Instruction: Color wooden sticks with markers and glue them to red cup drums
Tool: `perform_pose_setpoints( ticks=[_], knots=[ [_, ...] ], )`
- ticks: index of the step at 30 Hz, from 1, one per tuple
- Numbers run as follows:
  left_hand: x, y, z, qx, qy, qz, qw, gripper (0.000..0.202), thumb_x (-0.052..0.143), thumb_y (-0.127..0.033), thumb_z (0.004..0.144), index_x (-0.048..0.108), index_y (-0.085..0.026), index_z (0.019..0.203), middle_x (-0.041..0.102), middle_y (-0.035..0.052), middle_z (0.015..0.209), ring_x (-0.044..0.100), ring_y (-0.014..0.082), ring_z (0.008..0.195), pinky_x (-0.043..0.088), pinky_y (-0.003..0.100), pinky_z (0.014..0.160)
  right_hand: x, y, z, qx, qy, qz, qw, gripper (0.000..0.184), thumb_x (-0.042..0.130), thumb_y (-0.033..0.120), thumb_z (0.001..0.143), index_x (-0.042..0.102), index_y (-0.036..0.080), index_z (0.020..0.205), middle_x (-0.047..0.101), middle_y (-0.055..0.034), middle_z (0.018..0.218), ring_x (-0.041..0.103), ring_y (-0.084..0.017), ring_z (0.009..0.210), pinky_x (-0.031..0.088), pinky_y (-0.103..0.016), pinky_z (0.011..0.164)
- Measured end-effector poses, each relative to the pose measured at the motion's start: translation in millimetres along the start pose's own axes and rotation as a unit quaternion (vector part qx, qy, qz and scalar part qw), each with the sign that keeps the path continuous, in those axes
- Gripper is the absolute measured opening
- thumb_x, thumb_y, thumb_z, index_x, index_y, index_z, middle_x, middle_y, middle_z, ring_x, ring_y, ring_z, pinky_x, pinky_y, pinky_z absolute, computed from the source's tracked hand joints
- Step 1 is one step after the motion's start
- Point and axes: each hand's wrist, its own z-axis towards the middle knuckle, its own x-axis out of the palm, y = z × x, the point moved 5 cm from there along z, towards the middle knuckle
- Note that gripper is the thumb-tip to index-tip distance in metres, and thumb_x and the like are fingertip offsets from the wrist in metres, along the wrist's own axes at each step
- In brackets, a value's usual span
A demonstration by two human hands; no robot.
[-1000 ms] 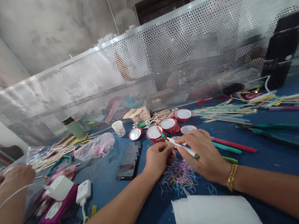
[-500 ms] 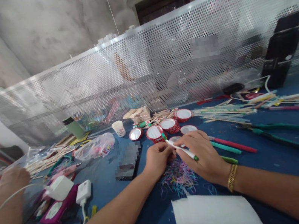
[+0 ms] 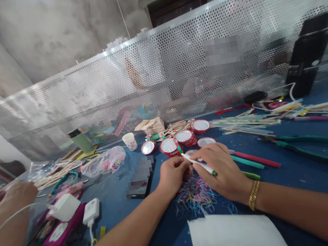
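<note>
White pen (image 3: 199, 163): slanting from between our right fingers toward our left fingertips.
Right hand (image 3: 222, 168): our thumb and fingers pinch the pen.
Left hand (image 3: 173, 176): our thumb and forefinger pinch a stick.
Green-tipped stick (image 3: 180, 149): pokes beyond our left fingertips, mostly hidden.
Coloured strands (image 3: 196, 195): heaped just below our fingers.
Phone (image 3: 141, 177): left of our left fingers.

The one view looks from the person's head, facing forward and down across the surface (image 3: 167, 240) to the mesh (image 3: 99, 92) and wall (image 3: 57, 31) beyond; it is near, the left hand (image 3: 173, 176) and right hand (image 3: 222, 168) just below its middle.
</note>
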Motion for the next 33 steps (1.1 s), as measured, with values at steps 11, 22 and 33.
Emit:
perform_pose_setpoints(
  ticks=[11, 22, 33],
  knots=[
    [-0.7, 2.2, -0.6, -0.016, -0.004, 0.001, 1.0, 0.033, 0.075, -0.045, 0.068, 0.063, -0.015, 0.062, 0.059, -0.0008, 0.052, 0.046, 0.0072, 0.044, 0.034, 0.02, 0.045, -1.5, -0.3, 0.0, -0.007, -0.008, 0.002, 1.0, 0.014, 0.049, 0.027, 0.095, 0.061, 0.023, 0.098, 0.07, -0.0033, 0.095, 0.057, -0.022, 0.094, 0.035, -0.04, 0.087],
    [-0.4, 3.1, 0.6, -0.016, -0.001, -0.001, 1.0, 0.034, 0.075, -0.046, 0.068, 0.064, -0.014, 0.063, 0.059, -0.0008, 0.052, 0.047, 0.0073, 0.044, 0.035, 0.02, 0.045, -0.9, -2.5, -0.9, 0.0, -0.01, -0.006, 1.0, 0.014, 0.05, 0.028, 0.095, 0.062, 0.023, 0.099, 0.07, -0.0035, 0.096, 0.057, -0.022, 0.095, 0.034, -0.041, 0.087],
    [-0.9, 2.6, 0.1, -0.017, 0.0, 0.012, 1.0, 0.033, 0.073, -0.045, 0.069, 0.063, -0.015, 0.063, 0.06, -0.0004, 0.053, 0.047, 0.0075, 0.045, 0.035, 0.02, 0.045, -0.6, -3.3, -1.8, -0.006, -0.022, -0.003, 1.0, 0.012, 0.051, 0.027, 0.095, 0.061, 0.023, 0.1, 0.07, -0.0026, 0.097, 0.057, -0.022, 0.095, 0.034, -0.04, 0.087]
  ],
)
